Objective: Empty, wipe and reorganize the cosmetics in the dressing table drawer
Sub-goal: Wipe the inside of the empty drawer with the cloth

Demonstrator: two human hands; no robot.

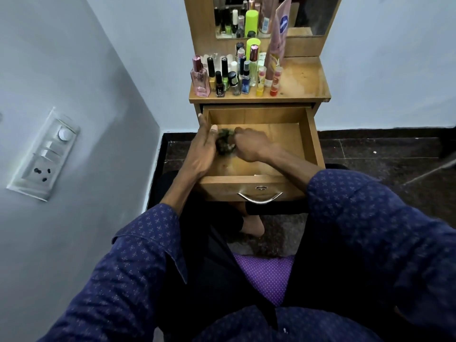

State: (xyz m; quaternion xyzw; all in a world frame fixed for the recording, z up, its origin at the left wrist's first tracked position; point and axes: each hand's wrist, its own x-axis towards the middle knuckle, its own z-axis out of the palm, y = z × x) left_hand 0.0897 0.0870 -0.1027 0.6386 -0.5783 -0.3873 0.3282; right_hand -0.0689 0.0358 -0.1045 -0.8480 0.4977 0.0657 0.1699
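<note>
Starting at the far left, you have a switch panel (pixel 43 154) set into the grey wall. Next comes your left hand (pixel 201 149), lying along the left wall of the open drawer (pixel 313 141) with its fingers straight and spread loosely, the fingertips reaching over the drawer's rim; this grip holds nothing. Just right of it, low in the left half of the drawer, sits a dark, blurred cloth (pixel 225 143), bunched up on the bare wooden floor of the drawer. Your right hand (pixel 249 146) is curled down onto that cloth, its grip pinching the wad from the right side. Above the drawer, the cosmetics (pixel 232 75) stand crowded on the left half of the surface (pixel 303 80): a pink perfume bottle (pixel 199 79) at the left end, nail polish bottles beside it, a lime-green bottle (pixel 253 46) behind, and a tall pink tube (pixel 276 45) leaning against the mirror (pixel 318 16). At the drawer's front hangs a metal handle (pixel 259 197).
</note>
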